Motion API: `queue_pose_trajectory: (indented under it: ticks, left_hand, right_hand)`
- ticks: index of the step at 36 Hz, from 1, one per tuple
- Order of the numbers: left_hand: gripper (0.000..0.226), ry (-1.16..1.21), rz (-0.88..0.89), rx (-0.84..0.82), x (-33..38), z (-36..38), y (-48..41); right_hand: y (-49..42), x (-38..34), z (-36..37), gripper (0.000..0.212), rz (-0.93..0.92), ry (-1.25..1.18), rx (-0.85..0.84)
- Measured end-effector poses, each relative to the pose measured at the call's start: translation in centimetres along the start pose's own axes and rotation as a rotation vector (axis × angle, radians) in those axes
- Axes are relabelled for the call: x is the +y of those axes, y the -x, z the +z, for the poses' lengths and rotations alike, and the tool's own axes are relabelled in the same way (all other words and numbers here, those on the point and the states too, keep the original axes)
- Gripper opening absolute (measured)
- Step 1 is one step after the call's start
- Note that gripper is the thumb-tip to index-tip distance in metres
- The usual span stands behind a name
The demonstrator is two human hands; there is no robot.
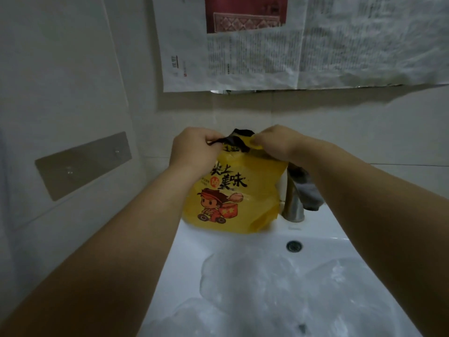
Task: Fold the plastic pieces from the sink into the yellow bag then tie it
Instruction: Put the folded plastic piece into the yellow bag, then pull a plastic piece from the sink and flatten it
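Both arms reach forward, left hand (194, 148) and right hand (275, 142) pinching.

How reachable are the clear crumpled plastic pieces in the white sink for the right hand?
Probably yes, once freed: the right hand pinches the top of the yellow plastic bag, but nothing covers the clear plastic pieces below it.

One wide-angle camera sat on the person's head, facing forward and down across the sink (243, 242) to the wall (73, 69) at 12 o'clock. It was close in: forearms filled the frame at 7 and 4 o'clock, and the left hand (194, 149) and right hand (277, 142) met on the yellow bag (230, 195) at centre. Newspaper (267, 57) on that wall spanned 12 to 2 o'clock.
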State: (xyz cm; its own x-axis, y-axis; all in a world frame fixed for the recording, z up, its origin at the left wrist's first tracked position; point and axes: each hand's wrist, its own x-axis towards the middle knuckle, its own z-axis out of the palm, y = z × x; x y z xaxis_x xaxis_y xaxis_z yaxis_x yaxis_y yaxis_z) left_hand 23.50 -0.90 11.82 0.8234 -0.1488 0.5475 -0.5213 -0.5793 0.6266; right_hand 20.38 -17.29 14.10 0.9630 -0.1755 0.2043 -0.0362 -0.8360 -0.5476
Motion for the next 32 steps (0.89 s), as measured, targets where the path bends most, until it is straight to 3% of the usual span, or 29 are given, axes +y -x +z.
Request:
queue_pose_trajectory:
  ticks: [5, 10, 15, 20, 22, 24, 27, 29, 32]
  left_hand:
    - [0.024, 0.041, -0.028, 0.007, 0.2, 0.0, 0.7]
    - [0.047, 0.053, -0.043, 0.037, 0.5, -0.8, 2.1]
    - [0.044, 0.17, -0.057, 0.101, 1.3, -1.8, 5.3]
    - [0.028, 0.231, -0.133, 0.071, 1.2, -1.6, 10.5]
    - [0.02, 0.255, -0.2, -0.057, 0.5, -0.9, 12.9]
    - [0.024, 0.109, -0.278, -0.242, -0.9, -0.2, 15.3]
    - [0.067, -0.281, -0.381, -0.629, -2.5, -0.1, 18.1]
    - [0.082, -0.427, -0.432, -0.817, -2.9, -0.3, 19.8]
    - [0.07, -0.531, -0.443, -0.905, -3.4, -0.5, 21.6]
  right_hand:
    - [1.3, 1.6, -0.6, 0.038, -0.015, -0.152, 0.324]
    - [3.7, 2.4, -0.4, 0.035, -0.064, -0.27, 0.463]
    - [7.4, 2.2, 0.7, 0.032, -0.071, -0.312, 0.486]
    - [12.2, 2.0, 3.0, 0.026, -0.031, -0.402, 0.397]
    - [13.8, 2.5, 4.5, 0.022, -0.004, -0.425, 0.296]
    - [15.4, 3.4, 6.5, 0.021, 0.024, -0.416, 0.191]
    - [17.2, 4.9, 9.1, 0.024, 0.074, -0.381, 0.089]
    - [18.6, 5.8, 10.4, 0.024, 0.114, -0.383, 0.009]
    - [20.4, 6.5, 11.5, 0.026, 0.16, -0.379, -0.185]
